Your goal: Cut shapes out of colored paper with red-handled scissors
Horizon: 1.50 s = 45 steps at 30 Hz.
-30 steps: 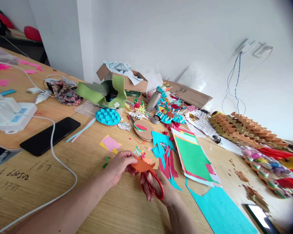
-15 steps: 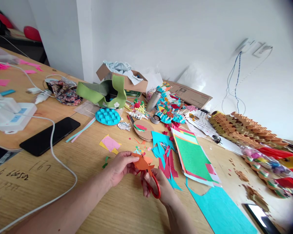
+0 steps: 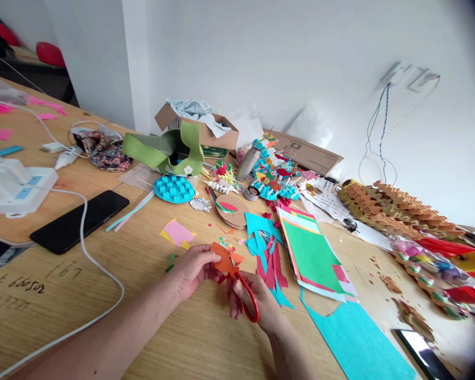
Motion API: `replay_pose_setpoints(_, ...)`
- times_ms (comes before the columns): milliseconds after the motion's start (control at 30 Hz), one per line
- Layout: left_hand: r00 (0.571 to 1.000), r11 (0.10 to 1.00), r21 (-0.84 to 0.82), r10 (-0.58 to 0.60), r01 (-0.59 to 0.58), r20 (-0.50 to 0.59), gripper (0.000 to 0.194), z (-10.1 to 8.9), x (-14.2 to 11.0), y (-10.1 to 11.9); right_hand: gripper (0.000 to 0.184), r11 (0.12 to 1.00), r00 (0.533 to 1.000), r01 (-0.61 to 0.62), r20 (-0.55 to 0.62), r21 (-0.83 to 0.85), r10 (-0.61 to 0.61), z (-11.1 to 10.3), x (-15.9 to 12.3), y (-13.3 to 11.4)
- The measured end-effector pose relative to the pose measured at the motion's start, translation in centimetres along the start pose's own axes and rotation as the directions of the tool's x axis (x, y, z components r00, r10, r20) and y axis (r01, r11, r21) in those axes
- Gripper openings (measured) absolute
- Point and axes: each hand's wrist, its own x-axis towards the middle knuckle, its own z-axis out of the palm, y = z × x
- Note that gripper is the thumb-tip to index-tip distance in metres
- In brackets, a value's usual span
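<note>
My left hand (image 3: pixel 197 270) pinches a piece of orange paper (image 3: pixel 222 258) between thumb and fingers, above the wooden table. My right hand (image 3: pixel 257 301) is closed round the red handles of a pair of scissors (image 3: pixel 252 303). The scissor blades point up and left and meet the right side of the orange paper; they are partly hidden by it. Beyond the hands lie small coloured paper dots and orange scraps. Teal and dark red paper strips (image 3: pixel 271 264) lie just past my right hand.
A stack of coloured paper (image 3: pixel 311 253) and a teal sheet (image 3: pixel 364 338) lie to the right. Further back are a cardboard disc (image 3: pixel 237 217), a steel flask (image 3: pixel 248 163) and a green felt basket (image 3: pixel 164 150). A black phone (image 3: pixel 81 219) and white cable (image 3: pixel 103 264) are at left.
The orange paper has turned and tilted up a little in my left hand. The scissor blades now show against its right part. The hands stay in nearly the same place.
</note>
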Motion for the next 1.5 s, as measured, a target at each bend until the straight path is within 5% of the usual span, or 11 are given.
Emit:
replay_pose_setpoints(767,0.989,0.937,0.316,0.147,-0.147,0.024,0.006,0.23,-0.47,0.63,0.061,0.999,0.989,0.011,0.146,0.032,-0.016,-0.50,-0.82,-0.35)
replay_pose_setpoints(1500,0.987,0.897,0.414,0.148,-0.158,0.057,0.008,-0.05,-0.31,0.97,0.061,0.989,0.991,-0.106,0.088,0.099,0.097,-0.56,-0.68,-0.26)
